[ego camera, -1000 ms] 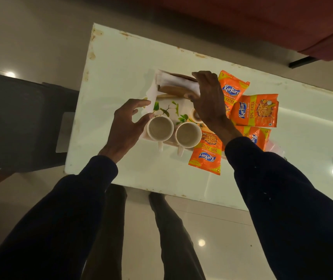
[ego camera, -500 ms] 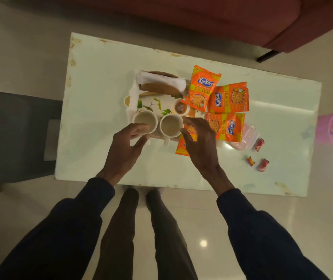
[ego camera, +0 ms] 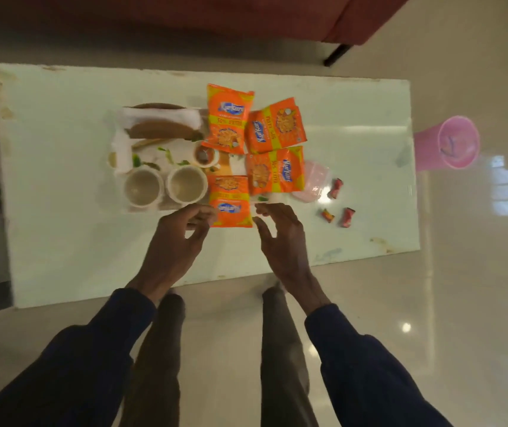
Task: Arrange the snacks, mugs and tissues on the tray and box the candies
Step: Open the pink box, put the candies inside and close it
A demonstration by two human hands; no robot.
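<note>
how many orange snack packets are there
4 orange foil snack packets: farthest one, tilted one right of it, one nearer than that, nearest one between the left hand and right hand. More could hide underneath.

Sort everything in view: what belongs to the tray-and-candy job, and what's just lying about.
Job: tray, two mugs, four snack packets, tissues, three candies, pink box.
Lying about: pink bin, red sofa.
</note>
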